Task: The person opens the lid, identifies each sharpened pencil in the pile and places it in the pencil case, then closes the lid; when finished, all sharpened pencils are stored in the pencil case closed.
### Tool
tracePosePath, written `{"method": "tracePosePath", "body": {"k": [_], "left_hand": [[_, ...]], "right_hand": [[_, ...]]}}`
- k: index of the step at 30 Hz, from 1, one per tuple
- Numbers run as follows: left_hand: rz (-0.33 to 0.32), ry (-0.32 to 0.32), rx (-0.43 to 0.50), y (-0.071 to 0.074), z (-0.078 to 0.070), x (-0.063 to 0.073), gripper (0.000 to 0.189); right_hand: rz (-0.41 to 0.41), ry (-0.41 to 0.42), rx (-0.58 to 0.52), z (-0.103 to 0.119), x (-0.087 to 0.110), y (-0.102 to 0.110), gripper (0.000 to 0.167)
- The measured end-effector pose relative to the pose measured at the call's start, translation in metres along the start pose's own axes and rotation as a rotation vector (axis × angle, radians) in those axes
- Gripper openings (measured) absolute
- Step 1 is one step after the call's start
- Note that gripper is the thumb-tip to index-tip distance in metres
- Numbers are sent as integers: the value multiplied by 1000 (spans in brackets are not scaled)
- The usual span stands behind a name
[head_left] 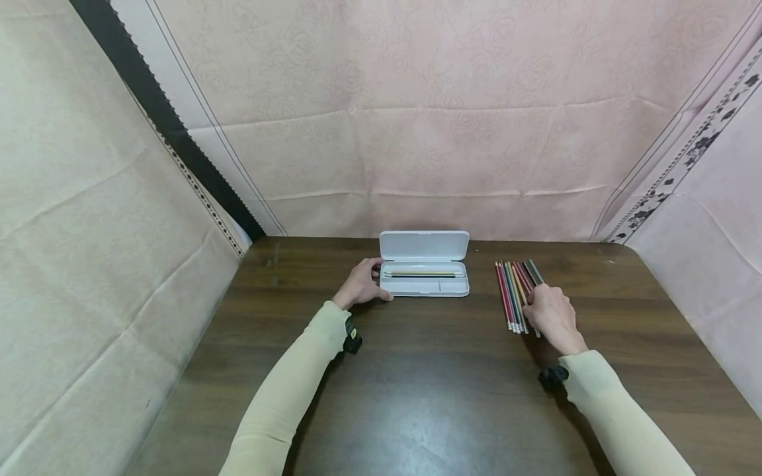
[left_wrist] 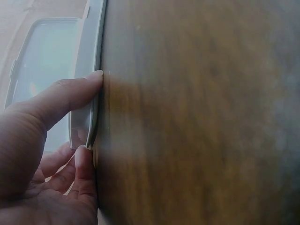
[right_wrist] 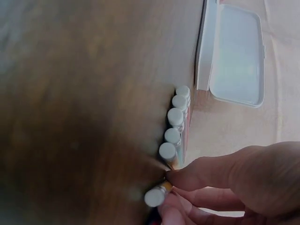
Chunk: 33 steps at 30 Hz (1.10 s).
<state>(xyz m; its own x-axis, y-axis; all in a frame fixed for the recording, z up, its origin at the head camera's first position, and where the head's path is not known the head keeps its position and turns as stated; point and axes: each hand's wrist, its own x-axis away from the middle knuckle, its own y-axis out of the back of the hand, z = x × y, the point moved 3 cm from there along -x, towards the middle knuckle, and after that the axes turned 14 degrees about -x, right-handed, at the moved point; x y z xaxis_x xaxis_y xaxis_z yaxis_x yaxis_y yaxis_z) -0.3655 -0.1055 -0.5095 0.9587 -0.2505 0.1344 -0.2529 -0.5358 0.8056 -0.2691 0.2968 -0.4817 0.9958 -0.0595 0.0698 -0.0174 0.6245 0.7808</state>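
Pale-sleeved, the left hand point(head_left: 363, 283) grips the left end of a white pencil case point(head_left: 411, 286), its lid point(head_left: 424, 246) raised behind, a yellow pencil point(head_left: 425, 273) inside. Rightward on the brown table point(head_left: 417, 383), other pencils point(head_left: 514, 297) lie in a row; the right hand point(head_left: 552, 314) pinches one toward its right side.

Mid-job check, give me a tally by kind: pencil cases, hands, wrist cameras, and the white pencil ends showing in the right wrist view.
Pencil case: 1
Hands, left hand and right hand: 2
Wrist cameras: 2
White pencil ends in the right wrist view: 6
Total: 11
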Motion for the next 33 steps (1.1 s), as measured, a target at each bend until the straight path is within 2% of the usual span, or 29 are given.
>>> {"method": "tracePosePath", "body": {"k": [9,20,33], "left_hand": [[-4,-1,-11,0,-1,0,95],[0,2,-4,-1,0,0,96],[-4,-3,-3,-1,0,0,95]], "right_hand": [[-2,-26,-30,-1,3,2,17],[-51,20,-53,8,7,6,20],[-93,70,-91,29,16,7,20]]}}
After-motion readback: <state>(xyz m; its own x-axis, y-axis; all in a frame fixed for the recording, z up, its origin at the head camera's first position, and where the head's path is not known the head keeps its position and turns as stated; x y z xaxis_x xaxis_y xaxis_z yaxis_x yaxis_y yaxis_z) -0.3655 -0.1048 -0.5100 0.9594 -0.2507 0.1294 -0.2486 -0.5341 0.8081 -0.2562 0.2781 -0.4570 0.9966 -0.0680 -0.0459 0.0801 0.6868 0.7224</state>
